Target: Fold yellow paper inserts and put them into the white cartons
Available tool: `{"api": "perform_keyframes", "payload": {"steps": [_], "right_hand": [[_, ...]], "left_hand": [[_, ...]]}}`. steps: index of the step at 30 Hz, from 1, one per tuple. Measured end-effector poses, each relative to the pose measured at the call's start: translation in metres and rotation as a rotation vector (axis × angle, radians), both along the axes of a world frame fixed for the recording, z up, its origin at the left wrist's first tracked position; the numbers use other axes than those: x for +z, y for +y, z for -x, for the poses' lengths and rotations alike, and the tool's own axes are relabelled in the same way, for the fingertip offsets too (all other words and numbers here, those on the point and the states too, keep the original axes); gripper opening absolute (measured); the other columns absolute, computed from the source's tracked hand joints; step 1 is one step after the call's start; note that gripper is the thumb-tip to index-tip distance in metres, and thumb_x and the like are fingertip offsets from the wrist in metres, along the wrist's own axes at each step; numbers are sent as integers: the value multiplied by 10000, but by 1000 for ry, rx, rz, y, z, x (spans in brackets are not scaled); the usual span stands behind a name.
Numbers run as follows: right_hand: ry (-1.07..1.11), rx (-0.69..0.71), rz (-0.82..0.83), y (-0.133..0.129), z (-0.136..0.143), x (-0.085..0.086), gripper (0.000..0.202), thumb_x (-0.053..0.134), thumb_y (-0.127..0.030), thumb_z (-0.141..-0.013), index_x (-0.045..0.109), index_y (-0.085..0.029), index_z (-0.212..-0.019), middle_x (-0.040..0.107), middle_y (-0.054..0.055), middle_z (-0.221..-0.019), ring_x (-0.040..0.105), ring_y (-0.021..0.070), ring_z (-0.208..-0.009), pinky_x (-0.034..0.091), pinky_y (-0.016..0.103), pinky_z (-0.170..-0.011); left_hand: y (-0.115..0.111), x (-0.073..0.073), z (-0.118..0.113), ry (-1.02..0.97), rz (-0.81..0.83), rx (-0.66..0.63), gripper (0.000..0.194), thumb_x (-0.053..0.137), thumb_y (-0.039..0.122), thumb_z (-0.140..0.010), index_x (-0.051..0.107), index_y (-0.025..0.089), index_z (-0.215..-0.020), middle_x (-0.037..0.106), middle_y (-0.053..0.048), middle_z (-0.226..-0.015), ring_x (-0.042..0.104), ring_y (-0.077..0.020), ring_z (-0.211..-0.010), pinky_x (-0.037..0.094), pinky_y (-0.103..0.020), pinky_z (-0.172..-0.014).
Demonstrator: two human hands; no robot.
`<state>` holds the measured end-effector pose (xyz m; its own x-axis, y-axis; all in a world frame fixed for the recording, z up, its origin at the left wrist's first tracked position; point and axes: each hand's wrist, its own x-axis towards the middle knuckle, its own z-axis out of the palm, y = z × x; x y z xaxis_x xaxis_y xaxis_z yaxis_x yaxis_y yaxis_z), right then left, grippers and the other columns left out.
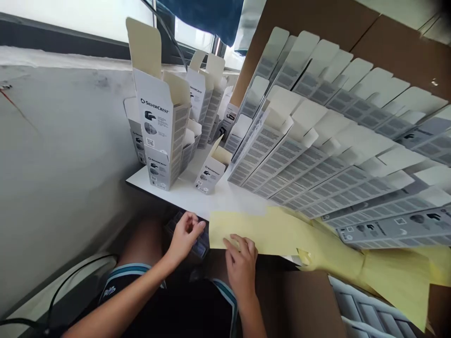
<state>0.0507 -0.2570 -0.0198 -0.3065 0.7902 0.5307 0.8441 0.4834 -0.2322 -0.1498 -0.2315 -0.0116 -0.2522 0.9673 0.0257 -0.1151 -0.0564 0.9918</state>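
My left hand (186, 237) is at the table's front edge, thumb and fingers drawn together in a pinch. Whatever it may hold is too small or hidden to make out. Fingers apart, my right hand (241, 260) rests on the near edge of a yellow paper sheet (253, 227), which lies on the white table (186, 192). Just beyond both hands, a small grey SilverCrest carton (210, 173) stands upright with its top flaps raised. Below the left hand, partly hidden under the table edge, are dark, see-through plastic pieces (200, 244).
At the left, a tall open SilverCrest carton (157, 112) stands with others behind it. Long rows of open-topped cartons (296, 159) fill the right side. More yellow paper (391, 277) hangs over the right front. A cardboard box (310, 300) and white packed items (366, 305) are below.
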Motion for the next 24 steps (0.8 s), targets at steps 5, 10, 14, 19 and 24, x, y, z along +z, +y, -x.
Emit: {"api": "perform_keyframes", "payload": {"steps": [5, 10, 14, 19, 24], "right_hand": [[67, 125, 103, -27, 36, 6, 361, 555, -29, -865, 732, -271, -1066, 663, 76, -1097, 507, 282, -1031, 470, 486, -878], [188, 380, 237, -28, 37, 33, 325, 645, -156, -870, 674, -249, -1180, 594, 102, -1209, 540, 273, -1116, 505, 490, -942], [326, 182, 290, -6, 20, 48, 440, 603, -210, -916, 583, -285, -1349, 543, 119, -1349, 518, 285, -1263, 487, 489, -1017], [560, 165, 906, 23, 16, 47, 323, 616, -351, -901, 682, -219, -1188, 722, 80, -1081, 671, 242, -995, 533, 393, -886], [657, 260, 1100, 26, 23, 47, 234, 582, -334, -911, 686, -172, -779, 659, 13, -747, 578, 150, -698, 448, 264, -653]], "left_hand": [[-28, -37, 7, -439, 369, -318, 553, 762, 501, -772, 596, 141, -1158, 694, -50, -855, 643, -164, -691, 485, -231, -550], [-27, -29, 35, -392, 380, -472, 498, 826, 457, -732, 691, 102, -1055, 764, -110, -936, 718, -221, -761, 558, -295, -697], [-27, -19, 51, -380, 389, -602, 507, 813, 456, -763, 675, 138, -1133, 772, -107, -967, 744, -249, -805, 584, -358, -764], [-25, -6, 58, -241, 377, -693, 407, 790, 439, -789, 660, 142, -1035, 761, -84, -924, 721, -201, -748, 556, -274, -656], [-20, 2, 60, 52, 266, -674, 431, 683, 395, -881, 572, 189, -1243, 729, -69, -991, 698, -198, -831, 550, -280, -694]]}}
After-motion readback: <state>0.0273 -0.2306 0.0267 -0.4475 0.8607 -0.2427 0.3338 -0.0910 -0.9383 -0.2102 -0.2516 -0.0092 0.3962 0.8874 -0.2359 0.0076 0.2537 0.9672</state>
